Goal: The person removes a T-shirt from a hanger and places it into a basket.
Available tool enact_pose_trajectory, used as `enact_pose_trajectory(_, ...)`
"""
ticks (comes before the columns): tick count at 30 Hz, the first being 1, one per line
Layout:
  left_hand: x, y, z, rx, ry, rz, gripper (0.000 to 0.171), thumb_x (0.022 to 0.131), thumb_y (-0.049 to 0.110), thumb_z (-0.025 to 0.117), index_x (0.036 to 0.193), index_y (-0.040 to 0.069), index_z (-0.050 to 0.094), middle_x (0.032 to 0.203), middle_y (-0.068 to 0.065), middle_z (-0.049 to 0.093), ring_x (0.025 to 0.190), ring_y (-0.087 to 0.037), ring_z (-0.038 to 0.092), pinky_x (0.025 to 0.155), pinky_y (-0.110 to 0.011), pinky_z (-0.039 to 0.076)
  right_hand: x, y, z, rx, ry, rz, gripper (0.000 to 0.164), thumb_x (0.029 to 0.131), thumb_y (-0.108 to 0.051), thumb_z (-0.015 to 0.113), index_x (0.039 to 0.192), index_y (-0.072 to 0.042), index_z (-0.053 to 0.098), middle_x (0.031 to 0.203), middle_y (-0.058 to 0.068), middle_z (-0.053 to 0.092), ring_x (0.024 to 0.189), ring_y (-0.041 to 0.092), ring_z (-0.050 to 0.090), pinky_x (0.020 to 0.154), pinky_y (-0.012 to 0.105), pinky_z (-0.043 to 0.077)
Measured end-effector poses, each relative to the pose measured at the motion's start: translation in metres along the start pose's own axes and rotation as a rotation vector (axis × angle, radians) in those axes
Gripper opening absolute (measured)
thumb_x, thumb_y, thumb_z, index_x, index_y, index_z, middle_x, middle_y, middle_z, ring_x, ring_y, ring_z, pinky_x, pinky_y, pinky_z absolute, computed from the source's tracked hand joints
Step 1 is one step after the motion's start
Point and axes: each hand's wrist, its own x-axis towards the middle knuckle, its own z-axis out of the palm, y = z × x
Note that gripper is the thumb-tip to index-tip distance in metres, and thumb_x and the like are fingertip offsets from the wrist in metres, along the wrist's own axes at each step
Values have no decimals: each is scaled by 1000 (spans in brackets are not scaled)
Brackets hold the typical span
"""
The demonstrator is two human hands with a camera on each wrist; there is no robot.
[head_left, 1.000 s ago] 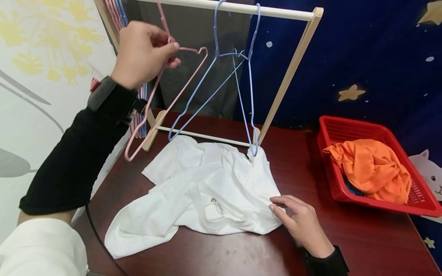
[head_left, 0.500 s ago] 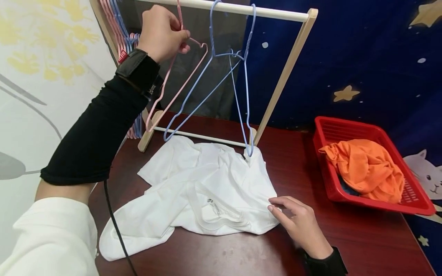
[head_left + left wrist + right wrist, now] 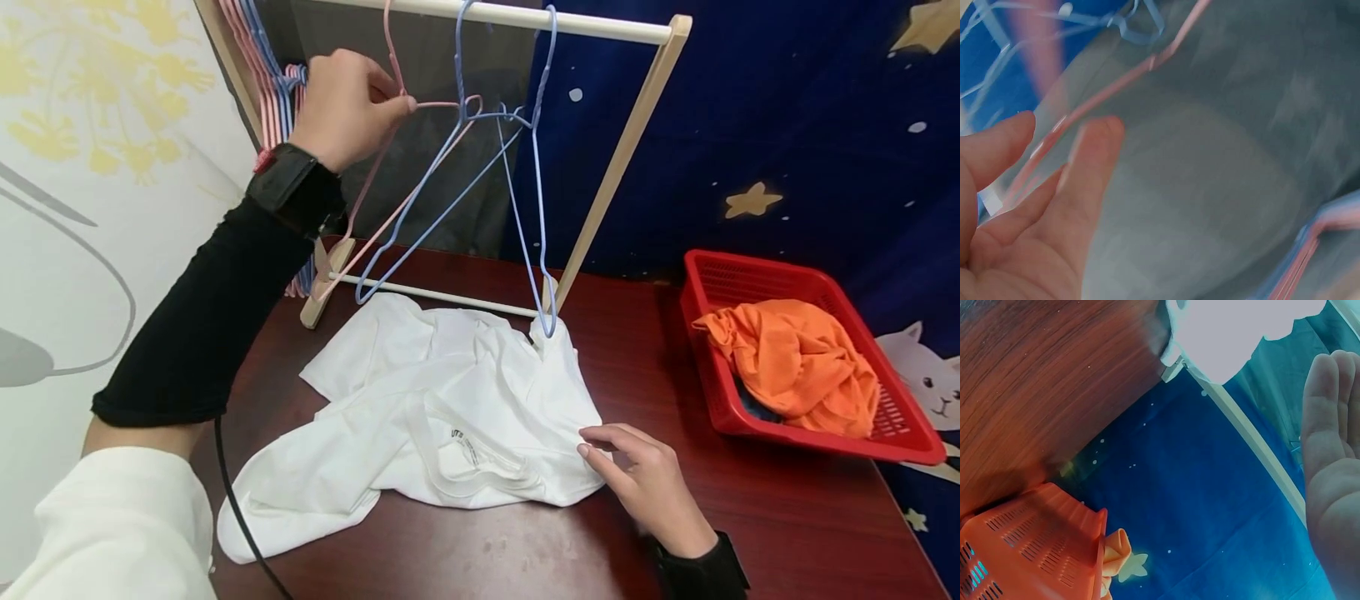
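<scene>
My left hand [image 3: 337, 108] is at the neck of a pink wire hanger [image 3: 438, 104], whose hook reaches up to the rack's rail. In the left wrist view, the thumb and fingers of that hand [image 3: 1054, 231] stand apart, with the hanger's wire [image 3: 1116, 84] passing close by them. A white T-shirt [image 3: 495, 367] lies rumpled on the table, its neckline toward me. My right hand [image 3: 648, 479] rests at the shirt's right edge, thumb and index fingertips right at the fabric. In the right wrist view its fingers [image 3: 1321, 412] look fairly straight.
Blue wire hangers [image 3: 538, 208] hang from the rail [image 3: 600, 21] over the shirt. More pink and blue hangers [image 3: 273, 92] cluster at the rack's left end. A red basket [image 3: 750, 258] with an orange garment [image 3: 802, 367] stands right on the dark red table [image 3: 637, 333].
My left hand has gone right with the pink hanger to the rail, then sunk a little; the hanger's shoulder now overlaps the blue hanger. The right hand and shirt have hardly moved.
</scene>
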Motion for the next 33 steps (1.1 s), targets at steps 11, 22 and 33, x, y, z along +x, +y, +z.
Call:
enact_pose_trajectory(11, -134, 29, -38, -181, 459, 413, 26, 80, 25, 69, 94, 3, 71, 86, -4, 70, 75, -5, 65, 70, -13, 50, 3, 1, -3, -34, -8, 11, 24, 73, -16, 76, 96, -19, 69, 90, -14, 65, 74, 3, 58, 62, 10, 43)
enact_pose_trajectory(22, -232, 10, 56, -466, 259, 273, 25, 74, 11, 75, 98, 5, 69, 88, -4, 69, 73, -8, 66, 68, -18, 53, 5, -1, 11, 1, -66, 16, 19, 77, -19, 73, 96, -18, 69, 91, -12, 65, 80, 3, 60, 71, 8, 43)
enact_pose_trajectory(33, -286, -28, 141, -534, 51, -57, 29, 83, 24, 66, 105, 4, 66, 94, -3, 68, 79, -5, 65, 68, -16, 52, 13, -2, 23, -141, -253, 117, 63, 71, -45, 74, 124, -17, 54, 122, 3, 55, 112, 18, 51, 89, 35, 45)
